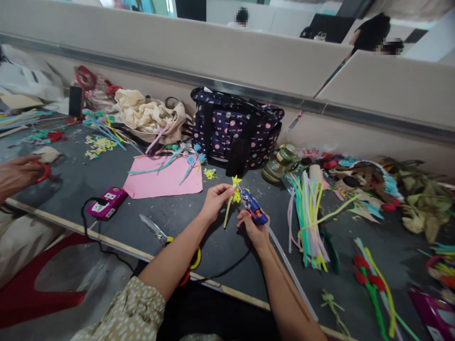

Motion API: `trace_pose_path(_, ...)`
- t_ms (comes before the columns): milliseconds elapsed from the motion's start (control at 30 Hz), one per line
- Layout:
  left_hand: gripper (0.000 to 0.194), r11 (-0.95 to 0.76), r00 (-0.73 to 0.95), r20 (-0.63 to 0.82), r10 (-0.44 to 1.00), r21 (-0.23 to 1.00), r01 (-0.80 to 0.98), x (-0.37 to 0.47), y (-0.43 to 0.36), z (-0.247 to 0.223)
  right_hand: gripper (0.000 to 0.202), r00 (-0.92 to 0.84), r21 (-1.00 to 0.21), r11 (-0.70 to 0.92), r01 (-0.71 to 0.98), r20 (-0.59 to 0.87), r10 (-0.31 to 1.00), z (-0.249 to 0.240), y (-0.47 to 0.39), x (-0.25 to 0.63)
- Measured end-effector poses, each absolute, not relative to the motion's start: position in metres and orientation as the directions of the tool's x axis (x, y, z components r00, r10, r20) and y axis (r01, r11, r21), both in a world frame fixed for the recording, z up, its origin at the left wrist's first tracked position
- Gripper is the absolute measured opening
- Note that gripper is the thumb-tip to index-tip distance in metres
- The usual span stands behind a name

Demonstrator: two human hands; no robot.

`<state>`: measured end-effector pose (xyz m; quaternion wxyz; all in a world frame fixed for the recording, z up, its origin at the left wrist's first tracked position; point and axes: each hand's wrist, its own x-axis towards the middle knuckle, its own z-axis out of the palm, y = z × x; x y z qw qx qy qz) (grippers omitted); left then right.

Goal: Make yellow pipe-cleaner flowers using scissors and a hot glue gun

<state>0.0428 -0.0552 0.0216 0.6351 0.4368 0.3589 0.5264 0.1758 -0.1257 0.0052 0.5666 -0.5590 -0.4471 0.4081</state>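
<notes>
My left hand pinches a small yellow pipe-cleaner flower, whose pale stem hangs down below the fingers. In my right hand is a blue hot glue gun with a small red light showing. Its nozzle points up and left at the flower; whether they touch I cannot make out. A long translucent glue stick runs out of the gun's back, along my right forearm. Scissors with yellow and red handles lie partly under my left forearm.
A bundle of pastel pipe cleaners lies to the right, near a green bottle. Behind stand a phone and a patterned bag. Pink paper and a purple power strip lie left. A co-worker's hand holds red-handled scissors.
</notes>
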Motion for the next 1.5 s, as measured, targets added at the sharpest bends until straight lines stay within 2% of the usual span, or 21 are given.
trace_pose_path(200, 0.025, 0.054, 0.185, 0.012, 0.983, 0.937, -0.345, 0.043, -0.056, 0.023, 0.047, 0.272, -1.000, 0.000, 0.012, 0.004, 0.962, 0.003, -0.127, 0.176)
trace_pose_path(1133, 0.027, 0.053, 0.190, 0.016, 0.982, 0.934, -0.353, 0.043, -0.056, 0.022, 0.040, 0.230, -0.993, 0.058, 0.101, 0.081, 0.970, -0.008, -0.127, 0.181)
trace_pose_path(1500, 0.028, 0.066, 0.189, 0.002, 0.982, 0.934, -0.352, 0.043, -0.056, 0.022, 0.039, 0.229, -0.988, 0.045, 0.149, 0.079, 0.970, 0.003, -0.128, 0.179)
